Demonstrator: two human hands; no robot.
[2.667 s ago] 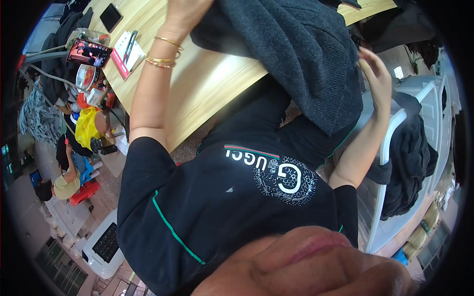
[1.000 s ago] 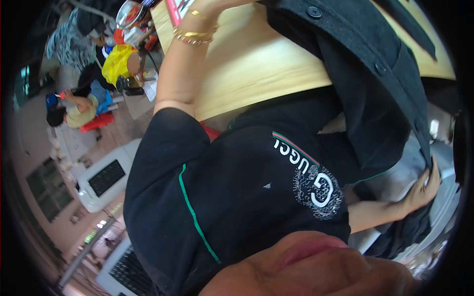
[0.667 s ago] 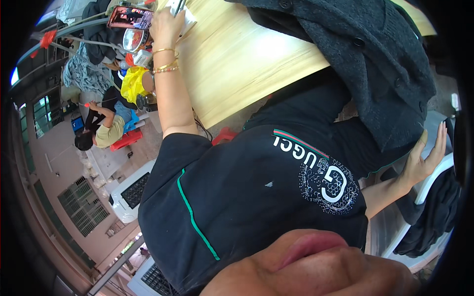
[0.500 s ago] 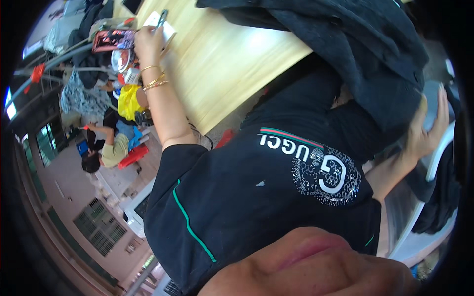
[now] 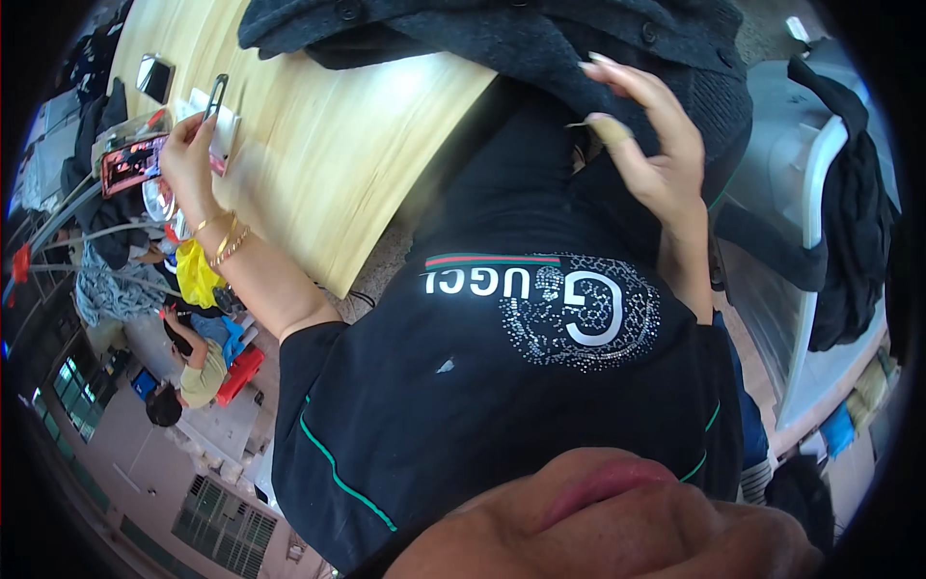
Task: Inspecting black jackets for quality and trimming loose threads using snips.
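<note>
Dark grey coat (image 5: 540, 43), just one, lies on the wooden table (image 5: 328, 164); the right hand (image 5: 651, 145) touches it with fingers spread wide, while the left hand (image 5: 188, 154) pinches one black clip (image 5: 216, 96)

Wooden table (image 5: 338, 164) — dark coat (image 5: 502, 39), phone (image 5: 154, 75).

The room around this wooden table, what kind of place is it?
Probably a garment workroom or workshop: a long wooden table with a dark coat on it, more dark clothes on a white rack, and another person working low nearby.
</note>
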